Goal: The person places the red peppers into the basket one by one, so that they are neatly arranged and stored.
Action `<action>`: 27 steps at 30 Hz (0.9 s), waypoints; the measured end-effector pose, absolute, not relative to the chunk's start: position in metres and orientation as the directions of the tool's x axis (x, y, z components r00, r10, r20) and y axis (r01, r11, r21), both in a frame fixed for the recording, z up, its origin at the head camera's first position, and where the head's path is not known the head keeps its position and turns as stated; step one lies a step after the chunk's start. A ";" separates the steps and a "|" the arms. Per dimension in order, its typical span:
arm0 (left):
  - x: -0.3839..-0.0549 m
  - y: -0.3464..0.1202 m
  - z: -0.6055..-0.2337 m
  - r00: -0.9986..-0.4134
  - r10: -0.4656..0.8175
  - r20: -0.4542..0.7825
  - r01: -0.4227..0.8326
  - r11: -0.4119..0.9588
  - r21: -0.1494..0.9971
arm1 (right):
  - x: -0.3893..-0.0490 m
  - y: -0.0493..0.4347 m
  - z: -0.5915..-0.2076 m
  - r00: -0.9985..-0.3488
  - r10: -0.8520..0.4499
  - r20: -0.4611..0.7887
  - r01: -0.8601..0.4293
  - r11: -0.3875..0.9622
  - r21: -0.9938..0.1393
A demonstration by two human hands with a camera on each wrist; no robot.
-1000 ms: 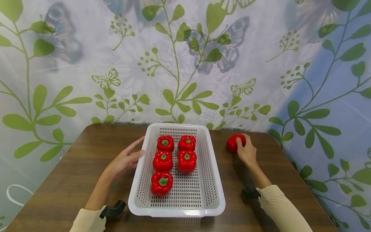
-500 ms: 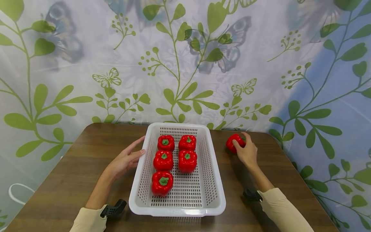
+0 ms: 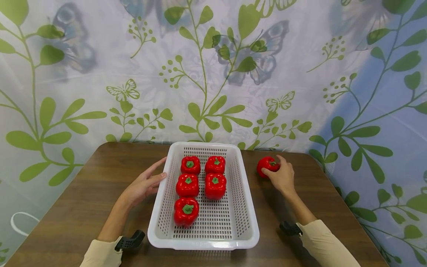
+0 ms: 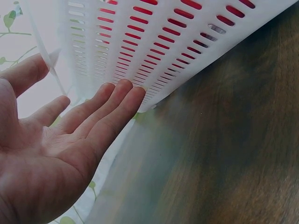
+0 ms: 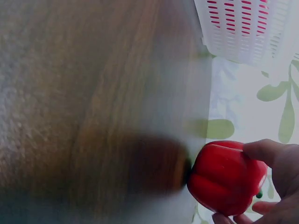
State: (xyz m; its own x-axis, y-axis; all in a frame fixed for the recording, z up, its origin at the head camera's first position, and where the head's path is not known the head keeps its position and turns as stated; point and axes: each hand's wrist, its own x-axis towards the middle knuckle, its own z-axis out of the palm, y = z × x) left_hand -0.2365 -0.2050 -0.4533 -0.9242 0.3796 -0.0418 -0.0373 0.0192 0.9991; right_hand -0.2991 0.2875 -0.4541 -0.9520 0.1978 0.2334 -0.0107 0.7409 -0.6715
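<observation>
My right hand (image 3: pixel 282 175) grips a glossy red bell pepper (image 3: pixel 265 167) to the right of the basket, thumb on its near side and fingers round the far side. Its green stem (image 3: pixel 273 163) faces up and toward the hand. In the right wrist view, the pepper (image 5: pixel 223 178) sits right at the dark wooden surface. At the left side of a white perforated plastic basket (image 3: pixel 202 244), my left hand (image 3: pixel 141 187) rests with fingers extended. The left wrist view has its thumb at the rim and the fingertips (image 4: pixel 135 95) along the slotted wall (image 4: pixel 154 44).
Several red bell peppers stand stem up in the basket, among them a front left pepper (image 3: pixel 186 212); the basket's bare floor (image 3: pixel 217 222) shows at front right. Beneath is a brown wooden table (image 3: pixel 96 193). A leaf-patterned curtain (image 3: pixel 150 63) hangs behind.
The right hand has turned the pepper so that its stem shows upward, and shifted it slightly left. The left hand and the basket have stayed in place.
</observation>
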 end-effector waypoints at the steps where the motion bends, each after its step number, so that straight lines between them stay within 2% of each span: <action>1: -0.237 -0.205 -0.454 -0.923 0.383 -0.039 -0.034 0.020 0.999 | -0.299 0.287 -0.454 -0.954 0.194 0.228 -0.010 0.742 -0.670; 27: -0.239 -0.207 -0.456 -0.923 0.382 -0.048 -0.038 0.033 0.999 | -0.300 0.284 -0.448 -0.984 0.102 0.143 -0.014 0.765 -0.644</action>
State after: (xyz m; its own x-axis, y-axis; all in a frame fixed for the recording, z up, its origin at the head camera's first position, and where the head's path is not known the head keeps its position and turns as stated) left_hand -0.2390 -0.2069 -0.4555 -0.9228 0.3823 -0.0479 -0.0382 0.0329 0.9987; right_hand -0.2996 0.2836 -0.4483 -0.9844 0.1021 0.1433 -0.0144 0.7650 -0.6439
